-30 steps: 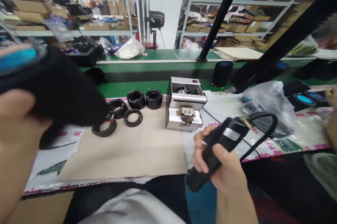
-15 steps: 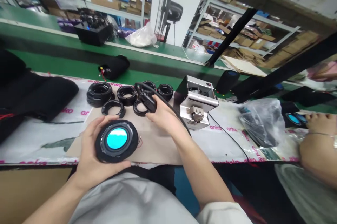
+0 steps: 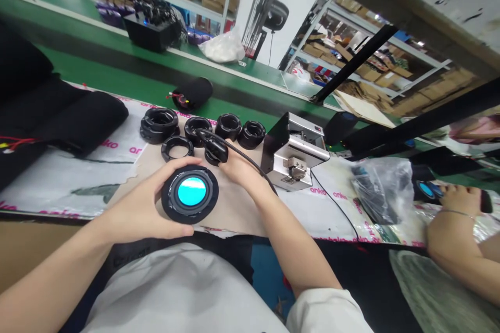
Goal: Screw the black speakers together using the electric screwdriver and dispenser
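My left hand (image 3: 150,208) is closed around a round black speaker (image 3: 209,200) with a shiny blue centre, which faces up at me near the table's front edge. My right hand (image 3: 238,166) is wrapped round a black corded electric screwdriver (image 3: 216,149). Its cable loops over the top and runs back along my forearm; its tip is hidden. Behind both hands stand several black plastic rings, among them a flat ring (image 3: 167,151) and a stacked pair (image 3: 159,127). One ring lies partly hidden under the screwdriver.
Right of the rings stands a silver screw feeder (image 3: 299,150). Black fabric-covered cylinders (image 3: 94,119) lie at left, and another tube (image 3: 195,92) rests on the green conveyor (image 3: 242,85). A clear plastic bag (image 3: 385,187) and a co-worker's hand (image 3: 461,202) are at right.
My view has shifted and tilted. The left hand has brought the speaker a little to the right, closer to the right hand. The screwdriver stays over the rings, still gripped.
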`<state>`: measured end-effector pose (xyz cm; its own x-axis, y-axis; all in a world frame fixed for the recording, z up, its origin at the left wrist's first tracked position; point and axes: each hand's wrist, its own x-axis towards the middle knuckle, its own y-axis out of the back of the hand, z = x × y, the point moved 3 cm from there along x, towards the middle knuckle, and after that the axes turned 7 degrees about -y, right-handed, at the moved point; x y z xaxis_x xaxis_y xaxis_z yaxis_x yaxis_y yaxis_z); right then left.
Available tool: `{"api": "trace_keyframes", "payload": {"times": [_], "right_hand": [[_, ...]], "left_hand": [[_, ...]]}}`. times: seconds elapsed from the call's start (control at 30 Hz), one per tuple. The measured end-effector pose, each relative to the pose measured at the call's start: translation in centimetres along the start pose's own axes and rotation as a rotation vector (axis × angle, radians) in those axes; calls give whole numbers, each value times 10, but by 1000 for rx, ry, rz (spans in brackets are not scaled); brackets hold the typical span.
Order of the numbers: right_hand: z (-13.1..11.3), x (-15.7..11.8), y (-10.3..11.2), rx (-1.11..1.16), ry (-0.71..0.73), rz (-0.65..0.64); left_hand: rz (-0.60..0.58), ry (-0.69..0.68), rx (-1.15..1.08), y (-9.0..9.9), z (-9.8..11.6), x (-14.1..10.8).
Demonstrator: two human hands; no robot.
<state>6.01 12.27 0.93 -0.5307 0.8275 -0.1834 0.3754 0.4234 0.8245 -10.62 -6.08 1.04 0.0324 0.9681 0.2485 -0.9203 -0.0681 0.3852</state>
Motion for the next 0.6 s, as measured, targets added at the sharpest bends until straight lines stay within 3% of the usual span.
{"api": "trace_keyframes", "payload": {"times": [0.1, 0.2, 0.37, 0.47, 0.6], "right_hand": [[2, -10, 15, 133, -25, 86], [3, -38, 40, 321, -20, 208], [-1, -101, 77, 731, 47, 390], [-6, -128, 85, 829, 76, 448], [-11, -144, 79, 854, 122, 423]], "left_hand": [[-19, 29, 67, 3, 0, 3], [-19, 24, 105, 1, 3, 6], [175, 10, 48, -20, 16, 13], [215, 103, -40, -38, 20, 16], [118, 76, -89, -48, 21, 21]]}}
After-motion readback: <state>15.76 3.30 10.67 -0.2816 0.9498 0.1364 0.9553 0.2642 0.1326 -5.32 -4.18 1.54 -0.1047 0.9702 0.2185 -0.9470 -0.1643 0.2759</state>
